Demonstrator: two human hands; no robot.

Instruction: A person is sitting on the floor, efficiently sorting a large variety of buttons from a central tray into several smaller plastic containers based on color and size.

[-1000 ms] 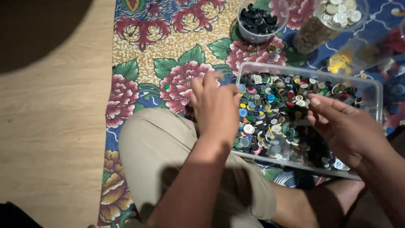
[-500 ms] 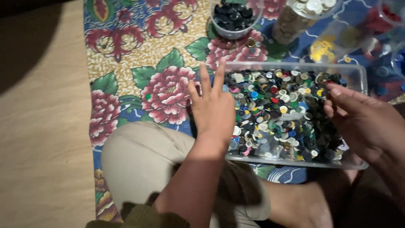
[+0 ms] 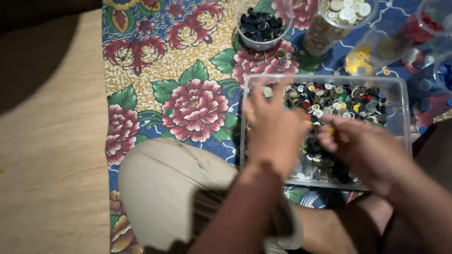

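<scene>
The person sits cross-legged on a floral cloth [image 3: 188, 94], a clear plastic tub [image 3: 395, 94] of mixed buttons [image 3: 339, 101] just beyond the knee. Both hands are over the tub and close together, nearly meeting above the heap. The left hand [image 3: 273, 129] hangs with fingers spread and loose, gripping nothing I can make out. The right hand [image 3: 365, 146] has its fingertips drawn together, with a fleck of yellow [image 3: 331, 131] at the tips that may be a button, though the blur keeps me from telling whether it is truly pinched. Beyond the tub stand clear cups, each near it but apart: a cup of black buttons [image 3: 263, 23], a cup of cream buttons [image 3: 341, 14], a tipped cup of yellow buttons [image 3: 372, 51], and at the far edge a cup of red ones [image 3: 431, 21]. To my eye these buttons are light, hard and smooth, liable to slide off one another and slip from a loose grip; each is best taken singly by its rim between thumb and forefinger, since scooping would drag neighbours along. The tub looks thin-walled and likely flexes if lifted by one side.
</scene>
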